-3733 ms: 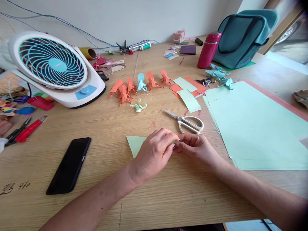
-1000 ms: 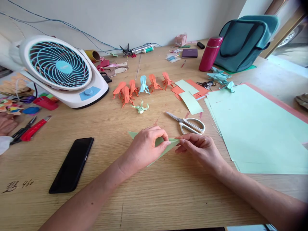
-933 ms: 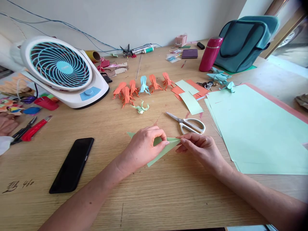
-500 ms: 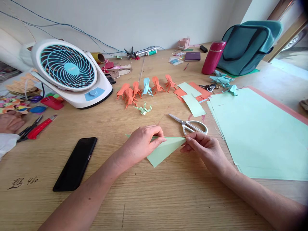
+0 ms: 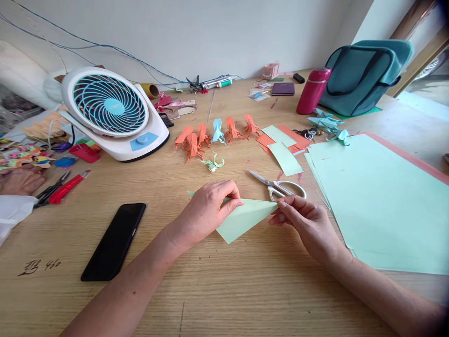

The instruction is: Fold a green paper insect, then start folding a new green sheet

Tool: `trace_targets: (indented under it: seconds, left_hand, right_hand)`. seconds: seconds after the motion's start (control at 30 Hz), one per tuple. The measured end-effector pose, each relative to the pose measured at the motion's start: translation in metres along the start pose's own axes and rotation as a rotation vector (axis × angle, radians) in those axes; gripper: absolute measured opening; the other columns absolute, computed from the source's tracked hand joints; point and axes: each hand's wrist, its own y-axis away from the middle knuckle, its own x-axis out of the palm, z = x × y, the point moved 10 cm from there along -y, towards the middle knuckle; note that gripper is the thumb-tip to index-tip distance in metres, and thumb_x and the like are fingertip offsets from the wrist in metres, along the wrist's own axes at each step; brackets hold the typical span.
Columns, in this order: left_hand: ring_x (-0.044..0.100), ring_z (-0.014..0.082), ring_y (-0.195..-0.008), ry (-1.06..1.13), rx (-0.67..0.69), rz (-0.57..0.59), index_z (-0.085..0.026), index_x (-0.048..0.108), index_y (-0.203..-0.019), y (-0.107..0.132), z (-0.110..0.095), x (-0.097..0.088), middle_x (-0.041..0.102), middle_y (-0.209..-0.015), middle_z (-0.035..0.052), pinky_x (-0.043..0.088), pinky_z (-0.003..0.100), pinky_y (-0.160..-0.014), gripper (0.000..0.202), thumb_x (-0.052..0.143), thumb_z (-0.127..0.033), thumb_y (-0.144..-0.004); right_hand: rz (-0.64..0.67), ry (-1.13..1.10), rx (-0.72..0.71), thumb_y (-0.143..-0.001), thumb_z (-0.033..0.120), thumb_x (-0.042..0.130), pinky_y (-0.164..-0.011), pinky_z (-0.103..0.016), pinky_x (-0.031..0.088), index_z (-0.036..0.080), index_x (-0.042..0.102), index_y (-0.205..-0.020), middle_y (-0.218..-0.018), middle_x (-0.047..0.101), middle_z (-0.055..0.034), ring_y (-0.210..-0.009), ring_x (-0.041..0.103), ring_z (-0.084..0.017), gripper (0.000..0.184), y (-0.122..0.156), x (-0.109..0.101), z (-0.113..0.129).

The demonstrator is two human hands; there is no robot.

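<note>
A pale green sheet of origami paper (image 5: pixel 242 221), folded into a triangle, is held just over the wooden table with its point toward me. My left hand (image 5: pixel 213 206) pinches its long upper edge between thumb and curled fingers and covers much of its left half; a small green tip shows beyond the knuckles. At the right corner, my right hand (image 5: pixel 301 217) grips the paper between thumb and forefinger. White-handled scissors (image 5: pixel 277 185) lie slightly open just beyond my right hand. Past my left hand sits a small folded green paper figure (image 5: pixel 213 162).
Orange and blue paper figures (image 5: pixel 217 131) stand in a row farther back. Large green sheets (image 5: pixel 382 201) lie at right, a black phone (image 5: pixel 114 241) at left. A white fan (image 5: pixel 112 112), red bottle (image 5: pixel 313 91) and teal bag (image 5: pixel 365 77) stand behind. Another person's hand (image 5: pixel 23 179) rests far left.
The view has shifted slightly, so the table things appear a little farther right and lower. Both my hands keep their hold on the green paper, with little visible change in the fold.
</note>
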Motion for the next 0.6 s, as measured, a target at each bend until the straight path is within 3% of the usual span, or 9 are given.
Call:
trace_targets:
  seconds: [0.2,0.5,0.6]
  left_hand:
    - [0.059,0.0131,-0.069,-0.032,0.068,-0.041,-0.019,0.052,-0.076,0.0007,-0.0077,-0.0048,0.063,-0.074,-0.0033,0.043,0.025,-0.067,0.019,0.062,-0.017,-0.092]
    - [0.059,0.0132,-0.069,-0.057,0.064,-0.021,-0.019,0.051,-0.075,0.0000,-0.0068,-0.0034,0.063,-0.073,-0.0041,0.042,0.025,-0.067,0.021,0.066,-0.015,-0.089]
    - [0.062,0.0137,-0.074,-0.048,0.054,0.018,-0.019,0.058,-0.083,0.0002,-0.0035,-0.0005,0.068,-0.080,-0.0027,0.043,0.025,-0.069,0.011,0.065,-0.014,-0.089]
  right_hand:
    - [-0.002,0.021,-0.010,-0.082,0.056,0.073,-0.064,-0.031,0.058,0.019,0.069,-0.083,-0.071,0.072,-0.0054,-0.065,0.071,-0.019,0.038,0.0005,-0.0015,-0.0015]
    - [-0.001,0.061,-0.045,-0.082,0.055,0.072,-0.061,-0.030,0.055,0.019,0.065,-0.080,-0.066,0.066,-0.0028,-0.061,0.065,-0.017,0.037,-0.0007,0.0006,0.0042]
    - [0.052,0.152,-0.044,-0.086,0.051,0.066,-0.057,-0.028,0.050,0.020,0.062,-0.080,-0.069,0.064,-0.0023,-0.059,0.061,-0.015,0.032,-0.0015,0.0055,0.0041]
